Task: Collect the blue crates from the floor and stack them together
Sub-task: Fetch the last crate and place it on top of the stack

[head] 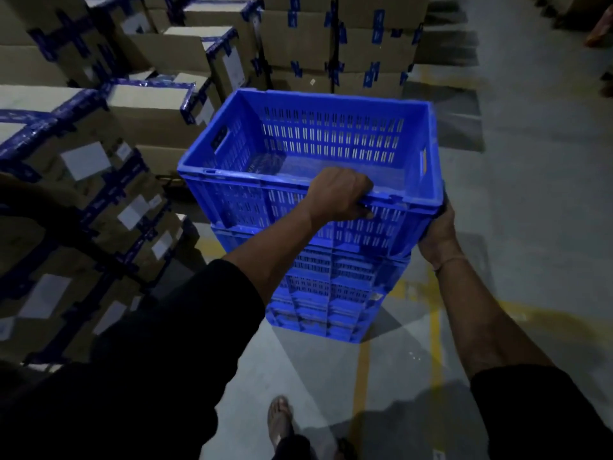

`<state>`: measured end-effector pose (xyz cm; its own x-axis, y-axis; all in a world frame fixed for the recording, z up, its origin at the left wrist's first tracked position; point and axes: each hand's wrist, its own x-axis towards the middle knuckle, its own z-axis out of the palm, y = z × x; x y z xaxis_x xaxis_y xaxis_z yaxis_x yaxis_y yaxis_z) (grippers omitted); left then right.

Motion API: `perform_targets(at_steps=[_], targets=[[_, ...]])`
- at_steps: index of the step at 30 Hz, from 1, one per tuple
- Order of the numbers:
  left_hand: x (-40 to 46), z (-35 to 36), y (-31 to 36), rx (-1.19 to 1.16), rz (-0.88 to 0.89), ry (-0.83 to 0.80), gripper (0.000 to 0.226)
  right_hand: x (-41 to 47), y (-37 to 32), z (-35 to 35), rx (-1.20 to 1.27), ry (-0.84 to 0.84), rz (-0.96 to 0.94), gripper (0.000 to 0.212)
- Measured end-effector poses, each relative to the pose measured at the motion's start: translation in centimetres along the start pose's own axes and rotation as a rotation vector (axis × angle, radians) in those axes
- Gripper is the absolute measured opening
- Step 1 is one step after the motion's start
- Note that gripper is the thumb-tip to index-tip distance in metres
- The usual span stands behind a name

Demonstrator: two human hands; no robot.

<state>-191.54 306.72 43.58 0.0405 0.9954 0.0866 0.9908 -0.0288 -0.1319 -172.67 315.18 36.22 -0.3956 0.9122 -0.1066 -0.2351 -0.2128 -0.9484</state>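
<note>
Blue crate (308, 151) on top is sitting on a stack of blue crates (331, 293) standing on the grey floor (530, 227). Left hand (338, 194) is curling over its near rim, gripping it; right hand (438, 230) is clasping the near right corner. Taped cardboard boxes (99, 161) are standing just beside the stack.

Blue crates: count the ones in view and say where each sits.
3, it seems. The top crate is gripped at its near rim by the left hand and right hand. The middle crate and bottom crate sit stacked below; nested ones may be hidden.
</note>
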Motion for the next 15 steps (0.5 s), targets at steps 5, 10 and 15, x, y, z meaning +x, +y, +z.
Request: perform_targets(at_steps=[5,10,15], targets=[[0.6,0.5,0.4,0.024,-0.001,0.013,0.046,3.1,1.4,-5.1,0.031,0.292,0.092,0.050],[0.2,0.7,-0.2,0.024,-0.021,0.036,0.048,-0.9,3.1,0.0,0.034,0.009,0.100,0.046],[0.5,0.5,0.7,0.027,-0.025,0.038,0.046,-0.6,-1.0,-0.1,0.115,0.039,0.056,0.050]])
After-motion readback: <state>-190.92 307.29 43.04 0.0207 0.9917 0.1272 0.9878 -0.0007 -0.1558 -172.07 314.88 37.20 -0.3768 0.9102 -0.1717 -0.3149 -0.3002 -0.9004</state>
